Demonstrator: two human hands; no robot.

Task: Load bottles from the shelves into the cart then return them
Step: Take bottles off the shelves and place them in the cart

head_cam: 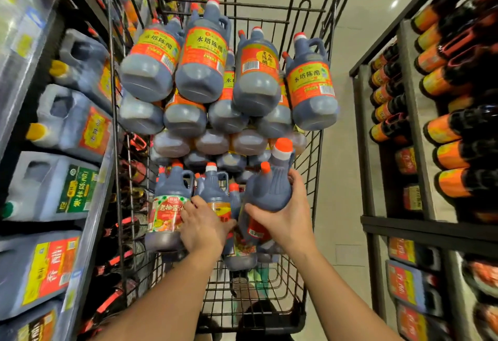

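A black wire cart (310,152) stands in the aisle, filled with several dark sauce and vinegar bottles stacked on their sides (202,71). At its near end several bottles stand upright. My right hand (285,216) grips a dark bottle with an orange cap (269,187), held tilted above the others. My left hand (204,224) rests on the side of an upright bottle (215,195), its fingers next to a bottle with a red and green label (168,214).
Shelves flank the cart closely. On the left stand large jugs with handles (54,187) and a lower row of dark bottles. On the right a black rack (404,125) holds dark bottles with orange labels. Pale floor shows beyond and to the right of the cart.
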